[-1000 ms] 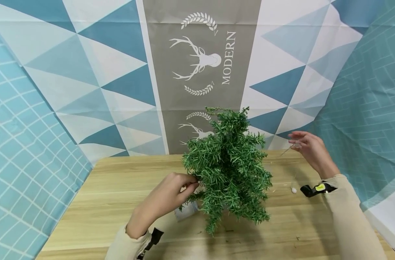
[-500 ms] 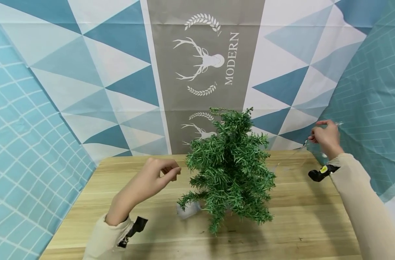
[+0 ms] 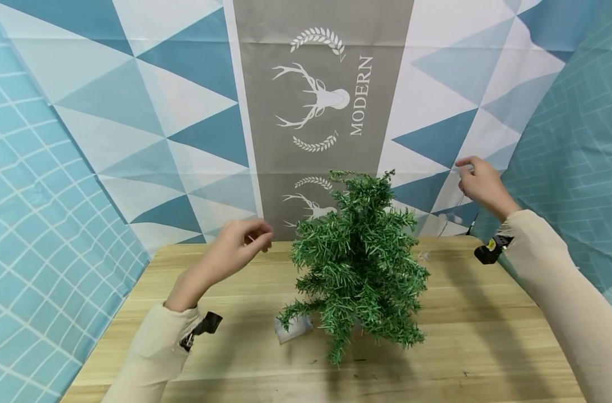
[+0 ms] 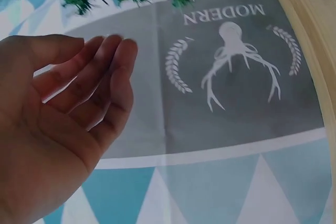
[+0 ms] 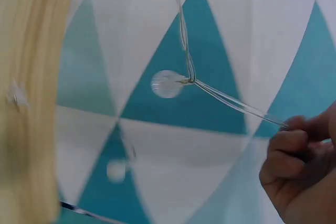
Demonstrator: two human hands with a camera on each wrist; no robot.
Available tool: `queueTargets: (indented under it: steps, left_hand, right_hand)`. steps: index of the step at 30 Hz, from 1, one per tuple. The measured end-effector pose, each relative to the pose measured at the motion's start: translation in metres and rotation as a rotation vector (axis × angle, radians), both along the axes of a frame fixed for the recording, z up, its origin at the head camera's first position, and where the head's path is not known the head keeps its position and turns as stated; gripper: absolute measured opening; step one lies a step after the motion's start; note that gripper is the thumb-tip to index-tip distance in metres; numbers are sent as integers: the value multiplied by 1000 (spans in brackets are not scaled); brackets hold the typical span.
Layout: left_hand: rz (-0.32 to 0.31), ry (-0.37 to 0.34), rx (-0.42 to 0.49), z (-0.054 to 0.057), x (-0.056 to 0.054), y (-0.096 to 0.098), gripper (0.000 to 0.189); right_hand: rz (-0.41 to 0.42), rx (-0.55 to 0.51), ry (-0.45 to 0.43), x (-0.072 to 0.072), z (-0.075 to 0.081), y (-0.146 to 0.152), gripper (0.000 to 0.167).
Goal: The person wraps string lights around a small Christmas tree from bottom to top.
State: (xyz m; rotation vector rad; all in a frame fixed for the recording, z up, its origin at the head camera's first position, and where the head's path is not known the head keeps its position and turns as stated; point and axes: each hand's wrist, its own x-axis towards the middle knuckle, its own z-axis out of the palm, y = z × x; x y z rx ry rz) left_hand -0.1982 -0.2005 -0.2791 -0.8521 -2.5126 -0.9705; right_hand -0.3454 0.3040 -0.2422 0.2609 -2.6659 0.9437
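Note:
A small artificial green tree [image 3: 361, 268] stands upright on the wooden table. My left hand [image 3: 237, 249] hovers to the left of it, apart from the branches. In the left wrist view the fingers of that hand are loosely curled and hold nothing. My right hand [image 3: 484, 187] is raised to the right of the tree. It pinches a thin clear wire [image 5: 226, 98] of a light string. A round clear bulb [image 5: 167, 84] hangs on that wire, and a second whitish bulb [image 5: 116, 171] is blurred below it. Where the string's other end lies is unclear.
Under the tree's left lower branch lies a clear-whitish box-like piece [image 3: 293, 329]. Small dark scraps lie on the wooden table [image 3: 225, 352]. Patterned cloth [image 3: 316, 117] hangs behind the table, with blue tiled cloth [image 3: 38, 224] at the left.
My left hand has let go at the tree's left branches and drawn back left and up. The right hand has moved up, carrying the wire and its bulbs off the table.

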Motion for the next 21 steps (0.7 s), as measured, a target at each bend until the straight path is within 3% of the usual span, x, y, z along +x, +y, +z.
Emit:
queueTargets:
  steps: [4,7,11,14,17,21]
  left_hand:
    - [40,-18,-5,5,-16,-4,12]
    - [57,-21,-11,10,-27,-4,13]
    - [43,-65,2,19,-40,1,18]
    - [-18,-144,84,27,-51,8,27]
    - [-111,-234,229,34,-61,16,36]
    - [-216,-331,400,46,-73,28,41]
  right_hand:
    - [55,135,78,7,22,-30,55]
    - [152,203,110,15,38,-51,52]
    - [305,210,116,25,56,-75,48]
    - [381,173,117,28,70,-91,46]
    - [469,80,65,29,82,-105,51]
    - [608,-87,-138,30,96,-123,61]
